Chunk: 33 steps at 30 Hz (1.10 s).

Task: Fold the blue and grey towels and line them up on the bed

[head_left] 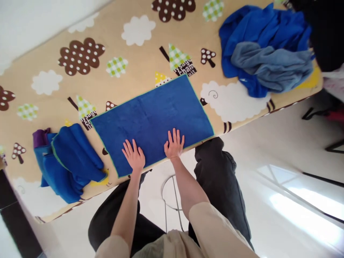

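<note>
A blue towel (153, 111) with a light green edge lies spread flat on the table, its near edge along the table's front. My left hand (133, 154) rests palm down on its near left part, fingers apart. Toward the near right part, my right hand (174, 144) also presses flat on the cloth with its fingers out. Neither hand grips anything. To the left sits a stack of folded blue towels (72, 157), with a purple cloth (41, 138) at its back corner.
A patterned tablecloth (99, 84) covers the table. At the far right lies a crumpled heap of blue cloths (258, 27) with a grey-blue cloth (271, 64) on top. Below the table's front edge are my legs (217, 172) and a round metal stool frame (172, 193).
</note>
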Tool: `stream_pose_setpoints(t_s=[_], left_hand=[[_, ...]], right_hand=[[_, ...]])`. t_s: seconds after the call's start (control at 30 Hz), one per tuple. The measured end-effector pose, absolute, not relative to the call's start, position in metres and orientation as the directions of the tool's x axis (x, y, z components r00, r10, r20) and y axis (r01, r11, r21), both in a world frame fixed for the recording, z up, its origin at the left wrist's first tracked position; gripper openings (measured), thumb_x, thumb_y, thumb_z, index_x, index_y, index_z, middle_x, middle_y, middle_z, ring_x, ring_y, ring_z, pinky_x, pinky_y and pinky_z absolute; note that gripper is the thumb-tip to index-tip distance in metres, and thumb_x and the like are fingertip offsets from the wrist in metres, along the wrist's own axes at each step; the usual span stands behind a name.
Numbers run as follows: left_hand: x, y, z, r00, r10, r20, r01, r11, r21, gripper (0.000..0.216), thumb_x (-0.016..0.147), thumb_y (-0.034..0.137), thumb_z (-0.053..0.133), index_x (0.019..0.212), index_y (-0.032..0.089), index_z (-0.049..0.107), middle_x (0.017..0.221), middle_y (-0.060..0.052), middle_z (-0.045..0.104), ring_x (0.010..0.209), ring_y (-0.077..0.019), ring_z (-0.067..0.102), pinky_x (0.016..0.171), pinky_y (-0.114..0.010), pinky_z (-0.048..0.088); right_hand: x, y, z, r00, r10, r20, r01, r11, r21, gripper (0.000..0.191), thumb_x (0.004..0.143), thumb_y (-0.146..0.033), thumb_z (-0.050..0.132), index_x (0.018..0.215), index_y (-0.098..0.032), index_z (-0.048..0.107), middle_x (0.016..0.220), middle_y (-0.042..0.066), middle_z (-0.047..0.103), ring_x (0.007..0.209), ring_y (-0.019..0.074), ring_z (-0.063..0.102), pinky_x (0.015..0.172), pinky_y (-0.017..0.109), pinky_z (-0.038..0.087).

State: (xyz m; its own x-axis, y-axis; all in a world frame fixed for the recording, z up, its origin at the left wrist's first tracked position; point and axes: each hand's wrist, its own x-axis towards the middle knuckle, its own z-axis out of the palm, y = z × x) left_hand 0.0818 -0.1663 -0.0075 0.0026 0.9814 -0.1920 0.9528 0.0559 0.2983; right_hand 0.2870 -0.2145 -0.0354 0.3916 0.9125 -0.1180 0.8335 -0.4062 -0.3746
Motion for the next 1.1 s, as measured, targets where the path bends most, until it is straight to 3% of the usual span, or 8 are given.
stream_pose_setpoints(t_s=[0.13, 0.43, 0.57, 0.73, 0.87, 0.97, 1.03, 1.1], left_hand=[[0.094, -0.221, -0.021, -0.077, 0.983, -0.164, 0.949, 0.123, 0.292, 0.073, 0.102, 0.032, 0.036, 0.173, 0.029, 0.022, 0.177, -0.004, 0.014, 0.165, -0.0253, 0.008, 0.137, -0.055, 0.007], [0.089, -0.215, -0.022, -0.112, 0.979, -0.171, 0.908, 0.171, 0.383, 0.075, 0.092, 0.027, 0.045, 0.167, 0.025, 0.041, 0.175, -0.003, 0.023, 0.165, -0.0256, 0.014, 0.138, -0.052, 0.007], [0.089, -0.218, -0.024, -0.109, 0.978, -0.178, 0.894, 0.175, 0.412, 0.073, 0.091, 0.026, 0.046, 0.163, 0.021, 0.047, 0.175, -0.003, 0.024, 0.166, -0.0245, 0.014, 0.139, -0.049, 0.005], [0.086, -0.218, -0.024, -0.109, 0.966, -0.235, 0.854, 0.212, 0.475, 0.076, 0.088, 0.023, 0.049, 0.164, 0.023, 0.047, 0.176, -0.001, 0.021, 0.166, -0.0255, 0.011, 0.139, -0.049, 0.002], [0.085, -0.22, -0.032, -0.118, 0.974, -0.193, 0.829, 0.204, 0.521, 0.078, 0.085, 0.021, 0.053, 0.162, 0.023, 0.049, 0.175, -0.003, 0.025, 0.165, -0.0292, 0.016, 0.138, -0.055, 0.005], [0.084, -0.222, -0.041, -0.112, 0.988, -0.11, 0.835, 0.153, 0.528, 0.076, 0.083, 0.02, 0.055, 0.159, 0.024, 0.052, 0.173, -0.003, 0.031, 0.164, -0.031, 0.023, 0.137, -0.058, 0.009], [0.084, -0.223, -0.045, -0.111, 0.991, -0.069, 0.843, 0.131, 0.521, 0.076, 0.083, 0.02, 0.056, 0.159, 0.024, 0.053, 0.173, -0.003, 0.032, 0.163, -0.031, 0.025, 0.137, -0.058, 0.011], [0.084, -0.224, -0.045, -0.114, 0.992, -0.056, 0.85, 0.126, 0.512, 0.077, 0.083, 0.02, 0.056, 0.159, 0.025, 0.053, 0.172, -0.004, 0.034, 0.163, -0.031, 0.026, 0.137, -0.059, 0.012]], right_hand=[[0.288, -0.214, -0.034, 0.38, 0.915, -0.133, 0.848, -0.402, -0.345, 0.068, 0.097, -0.024, 0.045, 0.165, -0.02, 0.043, 0.173, 0.013, 0.032, 0.164, 0.0307, 0.02, 0.13, 0.063, 0.019], [0.312, -0.229, -0.044, 0.334, 0.942, 0.031, 0.889, -0.303, -0.344, 0.057, 0.105, -0.031, 0.036, 0.159, -0.018, 0.052, 0.165, 0.017, 0.046, 0.158, 0.0299, 0.035, 0.127, 0.063, 0.026], [0.404, -0.248, -0.054, 0.552, 0.819, 0.158, 0.822, -0.502, -0.268, 0.061, 0.106, -0.037, 0.034, 0.159, -0.012, 0.051, 0.164, 0.024, 0.045, 0.158, 0.0351, 0.035, 0.124, 0.069, 0.026], [0.467, -0.246, -0.051, 0.647, 0.754, 0.11, 0.744, -0.594, -0.305, 0.066, 0.105, -0.043, 0.03, 0.157, -0.008, 0.05, 0.165, 0.03, 0.039, 0.158, 0.0412, 0.031, 0.121, 0.077, 0.022], [0.415, -0.261, -0.027, 0.876, 0.472, -0.1, 0.35, -0.765, -0.541, 0.076, 0.097, -0.057, 0.047, 0.154, -0.006, 0.049, 0.161, 0.034, 0.041, 0.152, 0.0422, 0.039, 0.12, 0.07, 0.031], [0.346, -0.297, 0.006, 0.754, 0.351, -0.555, -0.185, -0.698, -0.692, 0.068, 0.09, -0.055, 0.058, 0.146, -0.017, 0.055, 0.148, 0.021, 0.06, 0.13, 0.0316, 0.063, 0.108, 0.05, 0.051], [0.302, -0.316, 0.026, 0.387, 0.413, -0.824, -0.502, -0.655, -0.564, 0.062, 0.081, -0.052, 0.073, 0.134, -0.02, 0.064, 0.137, 0.015, 0.069, 0.112, 0.028, 0.071, 0.096, 0.043, 0.056], [0.267, -0.32, 0.039, 0.187, 0.374, -0.909, -0.647, -0.649, -0.4, 0.052, 0.072, -0.041, 0.083, 0.119, -0.022, 0.07, 0.125, 0.012, 0.075, 0.098, 0.0236, 0.074, 0.086, 0.035, 0.056]])
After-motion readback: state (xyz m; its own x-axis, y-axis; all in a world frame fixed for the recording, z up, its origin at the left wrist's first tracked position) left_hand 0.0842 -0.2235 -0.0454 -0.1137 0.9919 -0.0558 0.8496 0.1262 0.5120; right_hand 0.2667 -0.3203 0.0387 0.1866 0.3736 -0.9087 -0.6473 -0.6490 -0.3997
